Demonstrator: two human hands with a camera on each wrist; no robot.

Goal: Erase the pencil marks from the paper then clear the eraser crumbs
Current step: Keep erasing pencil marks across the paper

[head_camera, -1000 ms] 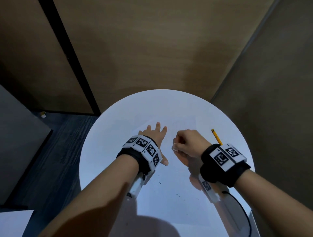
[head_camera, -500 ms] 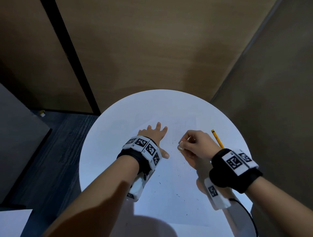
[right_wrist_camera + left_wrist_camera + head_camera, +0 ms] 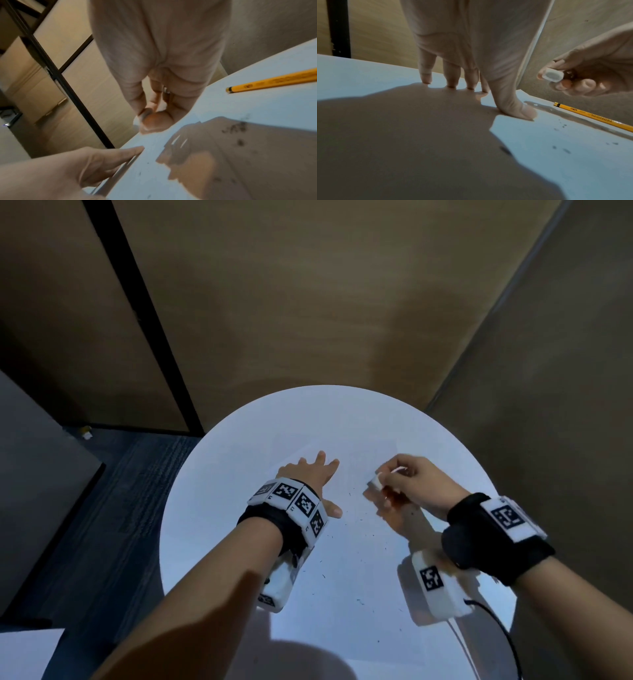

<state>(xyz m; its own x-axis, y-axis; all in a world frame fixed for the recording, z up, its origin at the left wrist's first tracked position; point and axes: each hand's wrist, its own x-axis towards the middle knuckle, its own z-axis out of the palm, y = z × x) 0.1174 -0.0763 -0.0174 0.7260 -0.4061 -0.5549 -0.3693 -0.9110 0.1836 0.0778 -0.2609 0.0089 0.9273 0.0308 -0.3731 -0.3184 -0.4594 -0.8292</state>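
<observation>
- Your right hand [image 3: 416, 486] has its fingers curled around a small white eraser [image 3: 552, 76], pinched between thumb and fingertips and held just above the paper, not touching it.
- The eraser is a rounded-corner block. Its exposed end face is smudged grey and points towards your left hand. No writing is readable on it.
- Your left hand [image 3: 310, 479] lies flat with fingers straight and spread. The fingertips [image 3: 425, 79] and the thumb press on the paper, holding nothing.
- The paper [image 3: 342, 570] is a white, smooth sheet lying flat on the table beneath both hands. Its far edge shows in the left wrist view, just beyond your thumb.
- Dark eraser crumbs [image 3: 359, 601] are scattered over the sheet as short flecks, mostly between and nearer than your two hands. A denser cluster shows in the right wrist view [image 3: 237, 129].
- The pencil [image 3: 594, 117] is yellow with a black band at its blunt end, lying flat beyond your right hand. Its long axis runs diagonally, blunt end towards the far table edge. It is stamped "MONGOL".
- The table [image 3: 260, 433] is round, white and glossy, reflecting your hands.
- Both wrists carry black bands [image 3: 493, 546] with white blocks printed with square black-and-white markers.
</observation>
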